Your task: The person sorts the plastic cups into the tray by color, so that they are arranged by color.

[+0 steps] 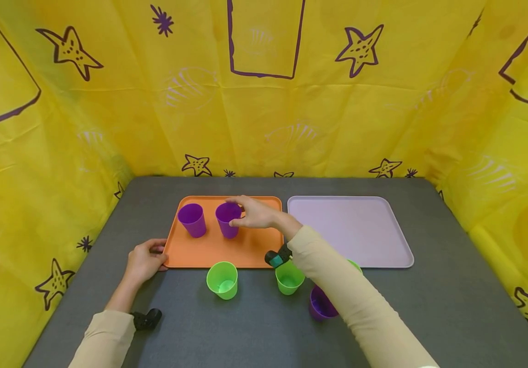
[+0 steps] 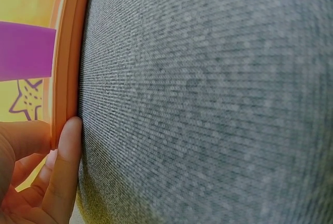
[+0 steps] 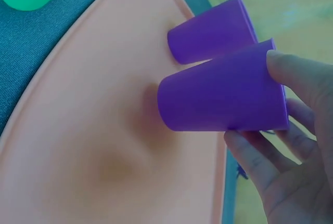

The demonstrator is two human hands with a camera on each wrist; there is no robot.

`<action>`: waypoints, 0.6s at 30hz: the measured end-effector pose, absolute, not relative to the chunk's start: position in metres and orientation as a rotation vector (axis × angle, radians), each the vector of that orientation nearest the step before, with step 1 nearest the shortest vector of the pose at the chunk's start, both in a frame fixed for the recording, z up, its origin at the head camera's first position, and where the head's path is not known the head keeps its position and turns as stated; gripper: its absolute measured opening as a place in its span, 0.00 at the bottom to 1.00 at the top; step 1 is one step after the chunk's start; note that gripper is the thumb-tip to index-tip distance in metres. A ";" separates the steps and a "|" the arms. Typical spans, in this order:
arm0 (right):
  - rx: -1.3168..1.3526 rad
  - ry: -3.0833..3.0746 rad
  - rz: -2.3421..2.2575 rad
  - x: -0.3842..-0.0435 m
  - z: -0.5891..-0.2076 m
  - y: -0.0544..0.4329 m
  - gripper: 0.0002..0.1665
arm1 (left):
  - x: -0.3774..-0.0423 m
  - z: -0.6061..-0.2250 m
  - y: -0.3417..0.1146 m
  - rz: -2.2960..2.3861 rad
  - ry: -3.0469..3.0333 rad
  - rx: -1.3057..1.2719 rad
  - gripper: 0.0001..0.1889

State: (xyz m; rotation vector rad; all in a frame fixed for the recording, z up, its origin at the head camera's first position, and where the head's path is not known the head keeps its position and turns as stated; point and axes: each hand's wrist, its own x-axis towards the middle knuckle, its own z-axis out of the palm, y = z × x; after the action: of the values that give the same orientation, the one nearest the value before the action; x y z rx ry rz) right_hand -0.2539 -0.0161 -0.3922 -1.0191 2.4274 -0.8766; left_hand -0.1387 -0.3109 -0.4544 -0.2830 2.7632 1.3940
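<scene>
My right hand point(image 1: 257, 213) holds a purple cup point(image 1: 227, 225) over the orange tray point(image 1: 227, 254). In the right wrist view its thumb lies at the rim of this held cup point(image 3: 221, 91) and the fingers are on the side; the base is close over the tray, with a shadow beside it. To its left, a second purple cup point(image 1: 192, 222) stands upright on the same tray. My left hand point(image 1: 144, 261) pinches the tray's front left corner, and the left wrist view has thumb and fingertips on the orange rim point(image 2: 66, 57).
In front of the orange tray stand a green cup point(image 1: 222, 281), another green cup point(image 1: 289, 280) and a purple cup point(image 1: 321, 305). My right forearm partly covers a further green cup point(image 1: 355, 265). A pale lilac tray point(image 1: 351, 230) lies to the right. Yellow printed cloth point(image 1: 264, 122) surrounds the grey table.
</scene>
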 end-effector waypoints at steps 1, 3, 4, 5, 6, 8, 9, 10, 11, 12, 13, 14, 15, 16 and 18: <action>-1.014 2.428 -0.878 -0.254 -0.393 -0.016 0.39 | -0.139 -0.454 -0.311 1.396 2.764 -0.283 0.23; -1.003 2.423 -0.885 -0.255 -0.395 -0.017 0.39 | -0.139 -0.455 -0.311 1.399 2.765 -0.282 0.23; -0.995 2.421 -0.886 -0.255 -0.396 -0.018 0.39 | -0.139 -0.455 -0.311 1.400 2.765 -0.280 0.23; -0.989 2.418 -0.893 -0.256 -0.397 -0.018 0.40 | -0.139 -0.455 -0.311 1.398 2.766 -0.282 0.23; -0.988 2.412 -0.900 -0.256 -0.398 -0.019 0.40 | -0.139 -0.455 -0.311 1.395 2.768 -0.279 0.23; -0.986 2.406 -0.905 -0.256 -0.399 -0.021 0.40 | -0.139 -0.455 -0.311 1.389 2.771 -0.279 0.23; -0.987 2.404 -0.907 -0.256 -0.400 -0.021 0.40 | -0.139 -0.455 -0.311 1.389 2.772 -0.282 0.23; -0.987 2.403 -0.909 -0.256 -0.401 -0.022 0.40 | -0.139 -0.455 -0.311 1.387 2.774 -0.278 0.23; -0.987 2.401 -0.912 -0.257 -0.402 -0.023 0.40 | -0.139 -0.455 -0.311 1.388 2.774 -0.282 0.23; -0.987 2.402 -0.913 -0.257 -0.403 -0.023 0.40 | -0.139 -0.456 -0.311 1.390 2.776 -0.278 0.23; -0.982 2.403 -0.915 -0.257 -0.403 -0.023 0.40 | -0.139 -0.456 -0.311 1.393 2.775 -0.281 0.23; -0.978 2.401 -0.920 -0.257 -0.404 -0.024 0.41 | -0.139 -0.456 -0.311 1.396 2.774 -0.274 0.23; -0.975 2.403 -0.918 -0.257 -0.404 -0.024 0.41 | -0.139 -0.455 -0.311 1.398 2.772 -0.277 0.23; -0.970 2.401 -0.919 -0.257 -0.404 -0.024 0.41 | -0.139 -0.456 -0.311 1.398 2.770 -0.274 0.23; -0.962 2.398 -0.922 -0.257 -0.404 -0.024 0.41 | -0.139 -0.455 -0.311 1.394 2.770 -0.273 0.23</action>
State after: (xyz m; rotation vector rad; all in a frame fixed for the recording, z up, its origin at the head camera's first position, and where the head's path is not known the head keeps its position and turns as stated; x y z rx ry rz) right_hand -0.2568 -0.0241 -0.4044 -0.9622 2.3975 -0.9223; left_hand -0.1387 -0.3111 -0.4554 -0.2734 2.7701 1.3939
